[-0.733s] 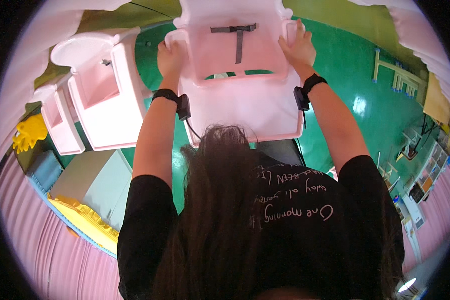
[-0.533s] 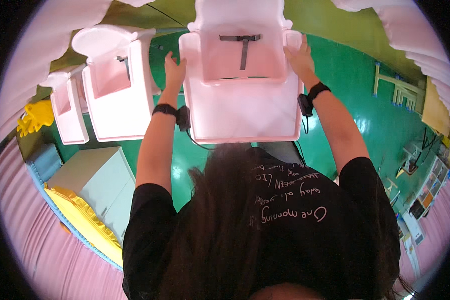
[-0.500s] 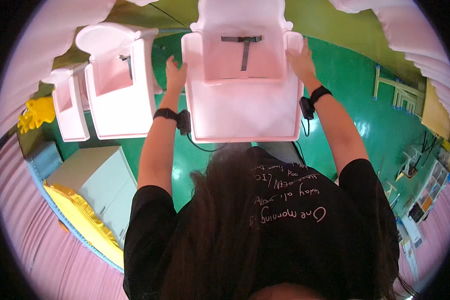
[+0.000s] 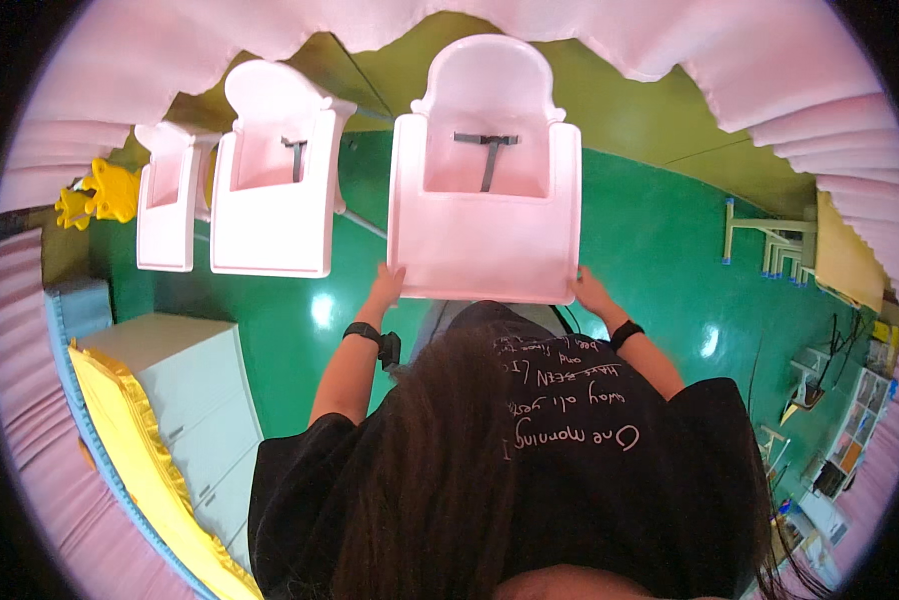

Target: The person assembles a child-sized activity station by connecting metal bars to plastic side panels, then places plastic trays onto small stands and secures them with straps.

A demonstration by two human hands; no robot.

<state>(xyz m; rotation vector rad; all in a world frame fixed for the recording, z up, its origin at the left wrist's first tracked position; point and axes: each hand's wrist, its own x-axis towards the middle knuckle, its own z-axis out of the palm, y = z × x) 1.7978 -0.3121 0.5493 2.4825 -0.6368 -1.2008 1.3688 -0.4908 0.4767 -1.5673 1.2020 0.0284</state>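
Head cam | L fingers (image 4: 386, 283) & R fingers (image 4: 585, 289) curled on pink high chair (image 4: 482, 235) tray edge

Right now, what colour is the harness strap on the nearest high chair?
Grey strap, in the head view.

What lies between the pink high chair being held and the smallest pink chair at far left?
In the head view, a second pink high chair stands between the held high chair and the smallest one.

Smooth, matt pale-pink plastic on the high chair (image 4: 485, 215), grey woven webbing for its strap (image 4: 487, 160). Glossy green floor (image 4: 660, 260) with glare. Pink pleated cloth curtains (image 4: 800, 90).
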